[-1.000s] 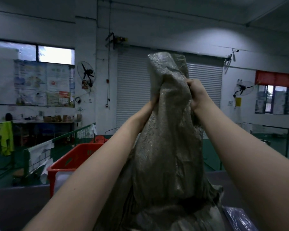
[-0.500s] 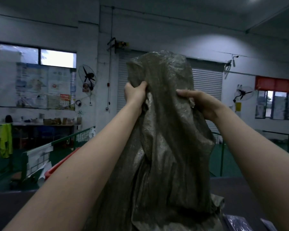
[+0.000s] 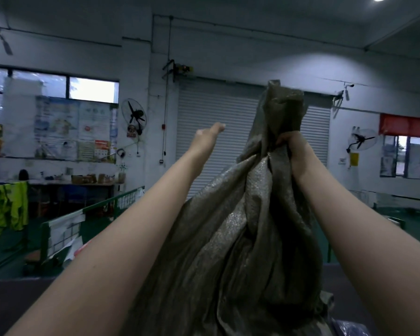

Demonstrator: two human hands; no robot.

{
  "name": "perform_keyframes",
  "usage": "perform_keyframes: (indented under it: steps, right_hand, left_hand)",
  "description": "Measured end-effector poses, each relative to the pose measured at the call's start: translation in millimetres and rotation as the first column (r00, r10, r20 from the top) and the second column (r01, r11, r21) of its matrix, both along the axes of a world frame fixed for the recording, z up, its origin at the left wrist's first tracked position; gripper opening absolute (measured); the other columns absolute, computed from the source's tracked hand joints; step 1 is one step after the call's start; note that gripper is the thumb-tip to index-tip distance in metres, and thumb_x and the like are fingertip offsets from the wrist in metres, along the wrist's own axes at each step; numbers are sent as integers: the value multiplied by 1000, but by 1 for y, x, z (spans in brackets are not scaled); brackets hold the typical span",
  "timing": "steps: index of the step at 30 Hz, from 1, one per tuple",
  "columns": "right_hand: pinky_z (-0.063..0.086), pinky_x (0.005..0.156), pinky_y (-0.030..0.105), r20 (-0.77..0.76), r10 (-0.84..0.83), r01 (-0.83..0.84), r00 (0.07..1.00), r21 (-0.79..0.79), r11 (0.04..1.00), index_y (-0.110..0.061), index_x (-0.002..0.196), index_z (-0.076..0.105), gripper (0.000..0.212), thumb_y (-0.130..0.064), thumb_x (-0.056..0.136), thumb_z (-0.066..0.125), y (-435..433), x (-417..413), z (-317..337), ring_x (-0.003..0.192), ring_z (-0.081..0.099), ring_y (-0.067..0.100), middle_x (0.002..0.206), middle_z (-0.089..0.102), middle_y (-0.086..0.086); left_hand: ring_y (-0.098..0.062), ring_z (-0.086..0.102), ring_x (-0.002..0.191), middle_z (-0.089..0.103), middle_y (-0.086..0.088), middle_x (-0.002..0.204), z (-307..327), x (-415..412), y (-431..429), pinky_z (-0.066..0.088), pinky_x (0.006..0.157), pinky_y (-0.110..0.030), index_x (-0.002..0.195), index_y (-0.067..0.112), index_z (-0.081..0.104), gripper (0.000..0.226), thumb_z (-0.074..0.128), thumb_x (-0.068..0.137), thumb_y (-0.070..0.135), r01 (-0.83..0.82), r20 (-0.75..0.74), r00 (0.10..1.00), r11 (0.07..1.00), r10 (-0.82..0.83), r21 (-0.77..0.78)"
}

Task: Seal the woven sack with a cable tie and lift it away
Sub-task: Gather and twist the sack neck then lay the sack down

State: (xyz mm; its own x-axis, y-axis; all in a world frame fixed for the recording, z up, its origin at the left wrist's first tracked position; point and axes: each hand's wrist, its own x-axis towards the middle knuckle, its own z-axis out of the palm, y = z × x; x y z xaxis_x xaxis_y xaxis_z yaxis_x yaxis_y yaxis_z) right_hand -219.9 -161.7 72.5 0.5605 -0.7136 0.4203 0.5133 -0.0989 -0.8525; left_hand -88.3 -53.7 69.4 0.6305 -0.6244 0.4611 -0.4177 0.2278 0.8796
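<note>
Right hand (image 3: 292,144): grip clenched tight round the gathered neck of the woven sack (image 3: 247,238), held high.
Left hand (image 3: 207,137): flat, fingers spread, clear of the sack.
Surface (image 3: 15,301): dark, under the sack.
Room: roller shutter (image 3: 214,132), wall fan (image 3: 134,116).

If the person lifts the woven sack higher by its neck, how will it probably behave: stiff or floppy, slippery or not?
Probably floppy: the woven sack hangs in deep soft folds below the right hand, which bunches its neck. Possibly somewhat slippery, since the weave looks glossy. It may sway, because only one hand holds it; the left hand is open and apart from it.
</note>
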Motion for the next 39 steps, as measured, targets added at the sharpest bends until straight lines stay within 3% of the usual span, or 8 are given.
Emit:
perform_keyframes:
  steps: [3, 7, 13, 21, 25, 31, 36, 39]
  right_hand:
    - [52, 53, 20, 118, 124, -128, 985, 29, 991, -9, 48, 66, 35, -4, 63, 35, -1, 5, -4, 46, 63, 19, 48, 63, 6]
    - [42, 58, 25, 180, 226, -232, 957, 15, 973, -18, 57, 50, 30, -14, 82, 34, 7, 11, -8, 56, 53, 14, 57, 53, 3]
    - [43, 46, 15, 128, 167, -166, 977, -23, 986, -7, 54, 53, 17, -2, 58, 38, 8, 8, -8, 42, 55, 18, 42, 54, 5]
    - [50, 91, 36, -299, 147, -232, 943, -271, 934, -9, 92, 68, 24, -13, 72, 55, -1, -1, -18, 85, 64, 25, 86, 69, 9]
    - [56, 61, 21, -179, 334, -365, 925, -184, 913, -10, 66, 73, 39, -4, 84, 38, 4, 4, -17, 58, 68, 17, 62, 71, 6]
    - [55, 68, 30, -54, 220, -224, 974, -106, 969, -1, 89, 64, 35, -2, 57, 50, 8, 11, -13, 72, 64, 28, 78, 65, 15]
    - [56, 70, 26, 268, 320, -322, 909, -37, 946, -5, 77, 62, 26, -5, 66, 38, 5, 3, -6, 71, 64, 24, 72, 65, 12]
    - [49, 80, 29, 312, 349, -347, 884, -65, 936, -8, 86, 56, 24, -15, 65, 46, 9, 10, -6, 77, 61, 24, 80, 60, 12]
  left_hand:
    - [-29, 30, 139, 26, -12, 153, -15, -1, -4, 25, 114, -41, 144, 21, 30, 80, 50, 79, 63, 130, -25, 992, 982, -127, 136]
    - [-17, 67, 95, 73, -2, 103, -19, -8, -20, 48, 95, -31, 100, 21, 73, 41, 52, 84, 52, 487, -167, 865, 872, -472, 58]
    - [4, 51, 27, 55, 11, 28, -10, -20, -20, 40, 34, -7, 62, 13, 56, 23, 64, 84, 12, 196, -62, 977, 974, -204, -111]
    - [-6, 62, 48, 63, -2, 61, 12, -23, -19, 52, 52, -19, 74, 14, 54, 29, 52, 82, -14, 280, -58, 931, 806, -361, -522]
    - [-8, 65, 48, 68, 0, 60, 20, -42, -12, 56, 53, -21, 87, 9, 57, 28, 48, 83, -16, 475, -8, 838, 735, -546, -483]
    - [-15, 66, 81, 60, -6, 94, 20, -21, 6, 51, 76, -27, 120, 13, 41, 38, 57, 86, 3, 334, -24, 924, 838, -381, -432]
    - [-27, 31, 140, 32, -9, 151, -4, -4, 38, 20, 116, -39, 145, 12, 25, 67, 47, 89, 42, 110, 114, 986, 988, -122, 108]
    - [-21, 26, 142, 45, -16, 143, -17, -13, 39, 21, 114, -25, 136, -18, 23, 74, 49, 88, 32, 356, -151, 925, 934, -350, 15]
